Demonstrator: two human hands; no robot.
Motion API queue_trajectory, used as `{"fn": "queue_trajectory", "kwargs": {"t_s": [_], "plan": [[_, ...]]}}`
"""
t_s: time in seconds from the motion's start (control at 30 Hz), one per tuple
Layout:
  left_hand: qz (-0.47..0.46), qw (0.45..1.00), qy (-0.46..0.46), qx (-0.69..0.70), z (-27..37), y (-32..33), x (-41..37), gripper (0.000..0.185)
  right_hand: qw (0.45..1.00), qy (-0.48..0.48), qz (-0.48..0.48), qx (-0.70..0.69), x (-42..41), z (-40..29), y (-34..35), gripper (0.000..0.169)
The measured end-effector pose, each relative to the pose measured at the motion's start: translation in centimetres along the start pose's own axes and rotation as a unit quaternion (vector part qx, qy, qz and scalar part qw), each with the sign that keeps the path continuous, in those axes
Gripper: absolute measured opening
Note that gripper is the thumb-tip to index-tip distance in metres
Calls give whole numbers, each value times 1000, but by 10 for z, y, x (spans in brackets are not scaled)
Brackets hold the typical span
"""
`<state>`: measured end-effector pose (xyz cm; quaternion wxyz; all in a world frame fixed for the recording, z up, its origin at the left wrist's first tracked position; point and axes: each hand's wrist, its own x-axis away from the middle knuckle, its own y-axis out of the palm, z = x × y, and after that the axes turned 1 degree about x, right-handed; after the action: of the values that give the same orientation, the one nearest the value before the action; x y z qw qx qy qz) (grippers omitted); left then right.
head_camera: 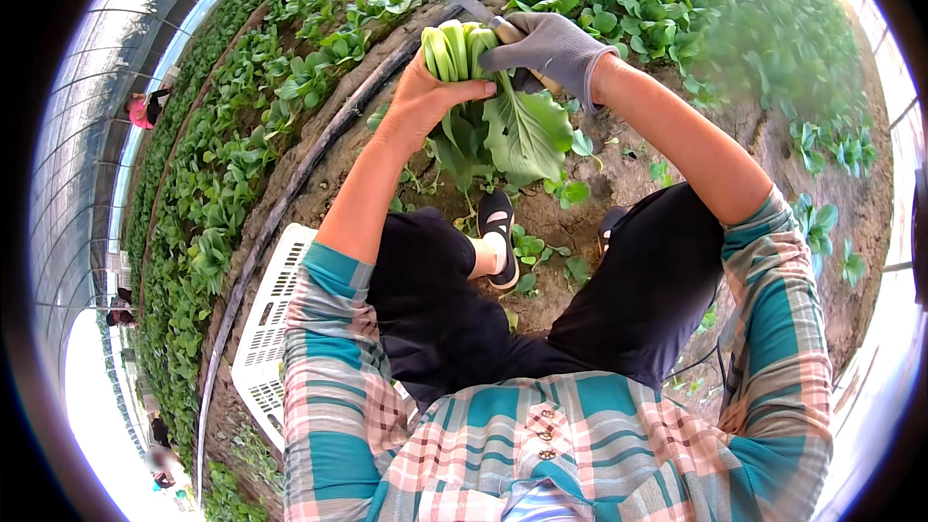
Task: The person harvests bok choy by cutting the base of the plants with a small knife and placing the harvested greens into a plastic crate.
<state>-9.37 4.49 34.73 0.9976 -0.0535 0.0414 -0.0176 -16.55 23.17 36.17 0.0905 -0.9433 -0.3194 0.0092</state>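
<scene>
My bare left hand is closed around a bunch of leafy greens, its pale green stalks pointing up and its broad leaves hanging below. My right hand, in a grey glove, holds the wooden handle of a sickle, whose curved blade reaches left above the stalks. The gloved thumb lies against the right side of the bunch, over one stalk with a large drooping leaf. The other gloved fingers are partly hidden behind the handle and leaves.
A white perforated plastic crate stands beside my left leg. A dark hose curves along the soil between me and dense rows of leafy plants. More plants grow at the upper right. Other people are far off at the left.
</scene>
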Motion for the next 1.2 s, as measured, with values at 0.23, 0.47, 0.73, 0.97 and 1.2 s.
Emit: {"fn": "queue_trajectory", "kwargs": {"t_s": [0.23, 0.47, 0.73, 0.97, 1.2], "plan": [[14, 998, 5, -68, -13, -8, -7, 61, 994, -12, 4, 105, 1, 4, -6, 24], [-72, 995, -35, -60, -4, -25, 6, 55, 992, 3, -86, 90, 4, 6, -12, 21], [-87, 993, -75, 24, -6, -39, 11, 40, 996, 0, -17, 89, 3, 16, -29, 28], [-27, 987, -84, 136, -9, -40, 1, 37, 997, 45, 32, 50, -4, 36, -54, 29], [18, 988, -145, 48, -26, -73, 1, 42, 984, 51, 29, 169, -22, 39, -27, 49]]}}
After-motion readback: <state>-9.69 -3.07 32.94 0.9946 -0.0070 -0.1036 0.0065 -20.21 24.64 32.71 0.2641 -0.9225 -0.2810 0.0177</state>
